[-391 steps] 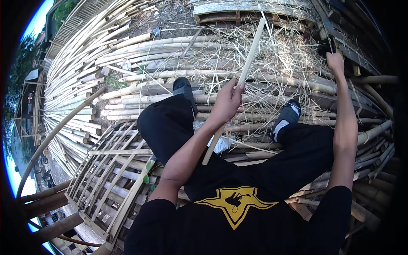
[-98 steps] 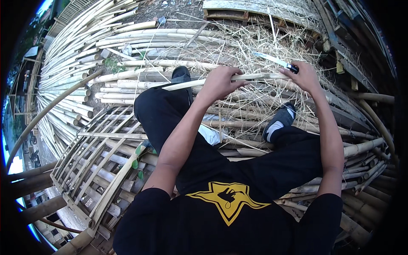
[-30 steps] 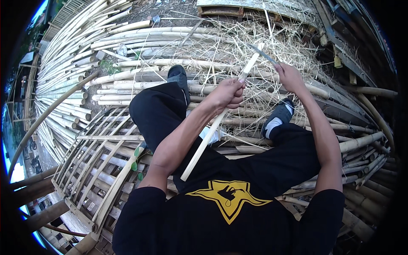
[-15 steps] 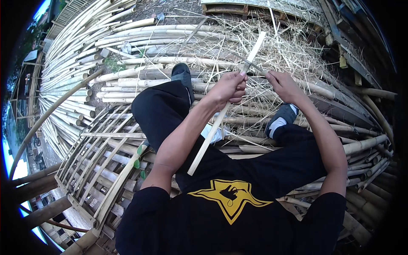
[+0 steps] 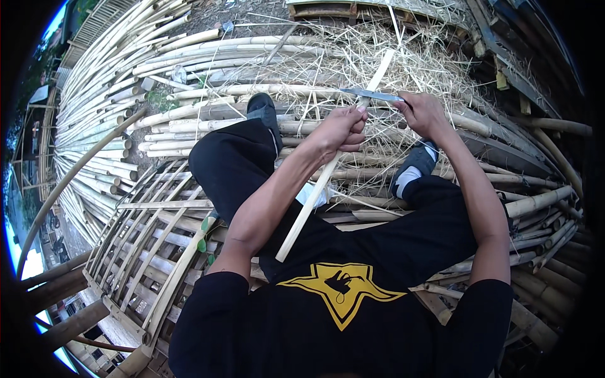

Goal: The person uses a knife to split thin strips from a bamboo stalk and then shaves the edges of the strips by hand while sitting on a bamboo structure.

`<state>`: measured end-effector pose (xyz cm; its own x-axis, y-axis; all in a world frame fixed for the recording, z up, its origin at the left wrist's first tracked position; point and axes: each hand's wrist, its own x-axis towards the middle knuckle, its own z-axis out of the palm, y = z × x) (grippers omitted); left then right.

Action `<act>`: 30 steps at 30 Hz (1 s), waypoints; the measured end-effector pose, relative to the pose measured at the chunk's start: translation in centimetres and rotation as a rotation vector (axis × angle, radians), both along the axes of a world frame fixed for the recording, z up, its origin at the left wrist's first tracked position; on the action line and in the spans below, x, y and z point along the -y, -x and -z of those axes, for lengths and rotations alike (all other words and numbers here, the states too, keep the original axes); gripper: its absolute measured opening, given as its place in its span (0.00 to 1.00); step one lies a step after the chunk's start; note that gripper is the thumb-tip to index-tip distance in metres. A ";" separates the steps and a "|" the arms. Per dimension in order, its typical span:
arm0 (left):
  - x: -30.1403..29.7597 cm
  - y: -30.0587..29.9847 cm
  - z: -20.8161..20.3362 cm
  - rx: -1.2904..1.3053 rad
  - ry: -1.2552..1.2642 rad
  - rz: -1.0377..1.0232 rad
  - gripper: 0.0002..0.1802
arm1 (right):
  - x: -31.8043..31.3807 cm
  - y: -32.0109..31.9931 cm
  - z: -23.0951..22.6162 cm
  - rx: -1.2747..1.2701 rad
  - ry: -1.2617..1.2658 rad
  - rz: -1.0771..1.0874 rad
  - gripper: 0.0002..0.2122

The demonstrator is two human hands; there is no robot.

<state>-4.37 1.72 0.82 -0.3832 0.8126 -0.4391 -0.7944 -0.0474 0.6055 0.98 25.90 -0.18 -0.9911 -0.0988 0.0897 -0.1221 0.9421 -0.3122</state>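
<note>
A long, pale bamboo strip (image 5: 307,217) runs slantwise from above my lap to over the shavings. My left hand (image 5: 341,131) is closed round its middle, thumb on top. In my right hand (image 5: 421,114) is a knife (image 5: 373,95), gripped by its handle, which the fingers mostly hide. The blade lies across the strip just beyond my left thumb, its tip pointing left. From this view I cannot tell how deep the edge sits in the strip. Thin bamboo shavings (image 5: 416,69) are heaped under and beyond both hands.
Bamboo poles (image 5: 239,65) lie in rows ahead and to the left. A slatted bamboo frame (image 5: 148,236) is beside my left leg. A wooden pallet (image 5: 353,11) stands at the far side. More poles (image 5: 542,201) are stacked at the right. My shoes (image 5: 263,113) rest among the poles.
The knife blade has turned so its flat face now shows brighter, and it lies more level across the strip. My right hand has shifted slightly; my left keeps its hold.
</note>
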 end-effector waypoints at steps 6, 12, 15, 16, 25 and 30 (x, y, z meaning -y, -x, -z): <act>3.7 0.2 -1.5 -0.061 0.007 -0.079 0.12 | -19.9 -2.0 -1.9 0.103 -0.236 0.853 0.28; 0.6 0.6 -1.0 -0.425 0.204 -0.011 0.17 | -6.8 0.6 -4.1 0.021 0.356 0.466 0.26; 0.1 -0.1 -0.4 -0.641 0.338 0.008 0.19 | 0.6 0.4 -4.6 0.158 0.352 0.225 0.24; -0.2 -0.1 -0.2 -0.737 0.385 0.022 0.20 | 2.1 0.0 -5.0 0.246 0.299 0.187 0.20; -1.0 -1.4 1.1 -1.290 0.668 -0.082 0.17 | 3.9 -0.8 -2.0 0.166 0.215 0.026 0.21; -0.8 -1.4 1.5 -1.303 0.672 -0.056 0.17 | 3.1 -0.6 -1.1 0.110 0.052 0.020 0.21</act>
